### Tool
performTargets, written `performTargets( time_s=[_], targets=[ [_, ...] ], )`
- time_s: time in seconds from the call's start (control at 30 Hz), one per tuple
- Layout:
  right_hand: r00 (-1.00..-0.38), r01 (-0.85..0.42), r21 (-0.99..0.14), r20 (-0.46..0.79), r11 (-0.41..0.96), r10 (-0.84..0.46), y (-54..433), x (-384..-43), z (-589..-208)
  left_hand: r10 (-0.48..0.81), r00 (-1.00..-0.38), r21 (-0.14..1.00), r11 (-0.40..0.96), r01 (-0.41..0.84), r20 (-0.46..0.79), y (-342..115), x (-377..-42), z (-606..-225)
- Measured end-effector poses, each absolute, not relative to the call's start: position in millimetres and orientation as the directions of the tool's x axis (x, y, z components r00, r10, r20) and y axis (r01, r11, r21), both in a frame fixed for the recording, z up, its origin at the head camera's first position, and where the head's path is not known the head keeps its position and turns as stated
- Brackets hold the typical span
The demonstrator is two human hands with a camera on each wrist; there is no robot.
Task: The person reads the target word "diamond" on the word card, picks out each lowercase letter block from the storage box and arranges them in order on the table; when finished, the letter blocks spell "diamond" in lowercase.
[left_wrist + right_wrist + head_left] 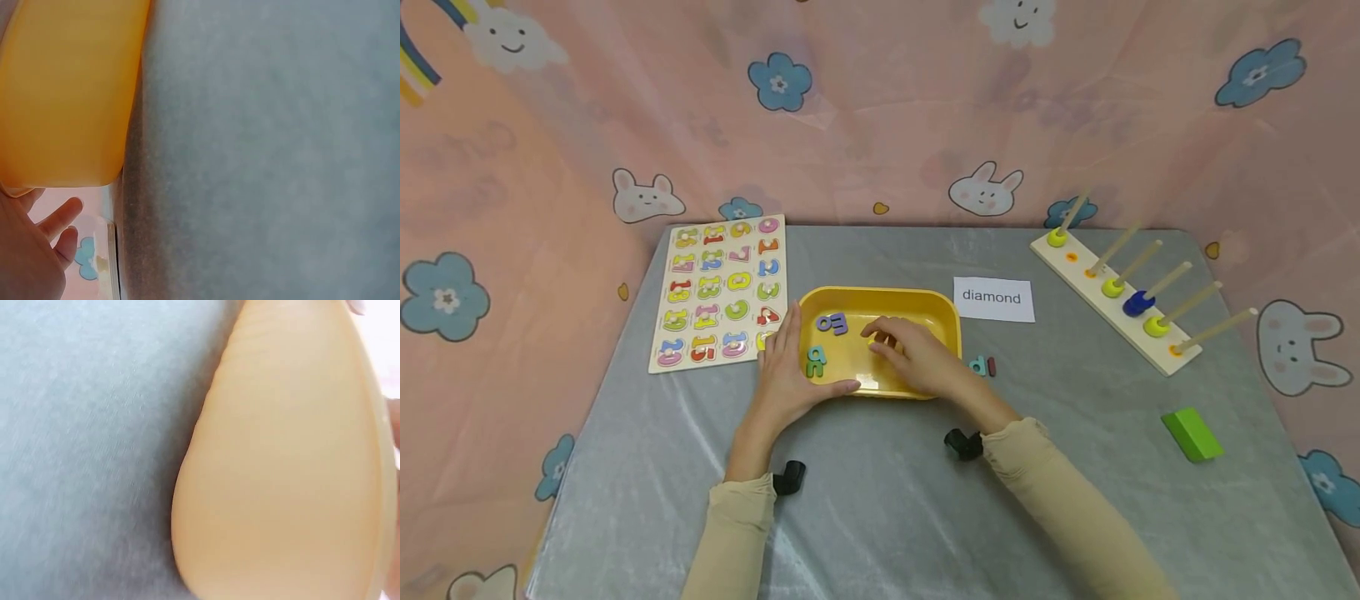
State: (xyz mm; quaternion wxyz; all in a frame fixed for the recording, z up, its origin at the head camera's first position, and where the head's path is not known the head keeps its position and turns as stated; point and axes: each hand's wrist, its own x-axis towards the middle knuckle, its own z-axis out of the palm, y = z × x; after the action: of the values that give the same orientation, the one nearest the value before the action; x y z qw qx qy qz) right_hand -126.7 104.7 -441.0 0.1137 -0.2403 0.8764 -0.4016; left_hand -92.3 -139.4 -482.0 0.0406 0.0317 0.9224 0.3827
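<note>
A yellow tray (880,295) stands mid-table with loose letter pieces inside. A purple m (837,323) with a round purple letter lies at its back left; a teal letter (816,355) and a green n (814,369) are near its front left. My left hand (786,375) rests at the tray's front left corner, fingers straight along the outside, thumb over the front rim. Over the middle of the tray, my right hand (910,354) has bent fingers, with a small yellow piece (872,340) between thumb and fingertips. This piece is partly hidden.
Right of the tray lie a teal d (977,365) and a red letter (992,367). Behind them is a "diamond" card (994,299). A number board (718,292) is at left, a peg stand (1112,304) at right, and a green block (1192,434) nearer.
</note>
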Motion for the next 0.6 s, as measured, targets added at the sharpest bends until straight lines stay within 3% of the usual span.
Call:
performTargets(
  time_s=[0.33,0.6],
  targets=[
    [-0.914,-0.381,-0.829,0.272,0.41,-0.3,152.5,-119.9,-438.2,0.092,-0.994,0.711,0.702,0.023,-0.059,-138.7,-92.7,-483.5],
    [-0.944,-0.328,-0.815,0.296,0.477,-0.143,209.1,-113.1,-443.4,0.089,-0.995,0.708,0.706,0.03,-0.047,-138.4,-92.6,-482.2]
  ],
)
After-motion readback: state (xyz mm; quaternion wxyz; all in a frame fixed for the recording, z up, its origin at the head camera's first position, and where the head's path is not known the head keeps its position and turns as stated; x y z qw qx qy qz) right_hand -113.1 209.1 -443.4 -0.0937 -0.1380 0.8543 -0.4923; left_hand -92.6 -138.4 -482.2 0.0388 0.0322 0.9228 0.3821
